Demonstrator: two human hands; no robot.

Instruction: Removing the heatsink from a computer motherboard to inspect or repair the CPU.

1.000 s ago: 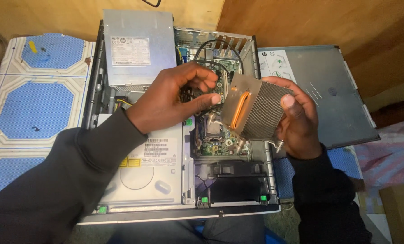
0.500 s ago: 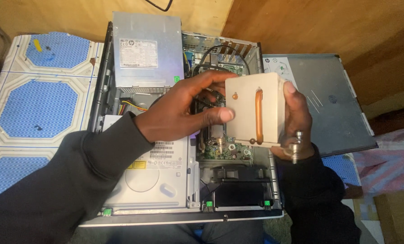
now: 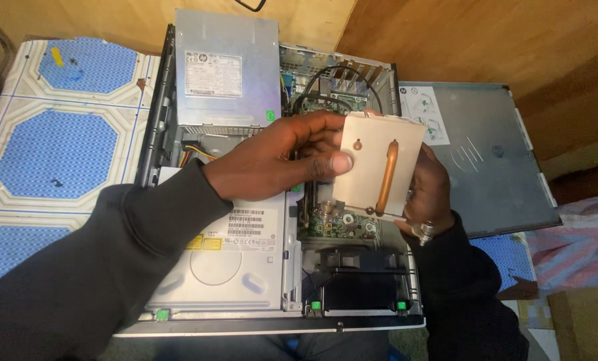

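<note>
Head view: 2 hands are holding a heatsink [image 3: 379, 164] above the open computer case [image 3: 282, 314]. Left hand [image 3: 279, 160] is pinching its flat base; right hand [image 3: 429, 194] is clasping the far side. Judged step: lifting it clear, needing a level, steady grip.

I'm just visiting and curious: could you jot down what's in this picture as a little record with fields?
Left hand: grips the heatsink's left edge
Right hand: holds the heatsink from behind
Heatsink: pale flat base facing the camera, copper pipe down it, held above the case
Case: open desktop computer, board and fan showing
Side panel: grey, lying right of the case
</note>
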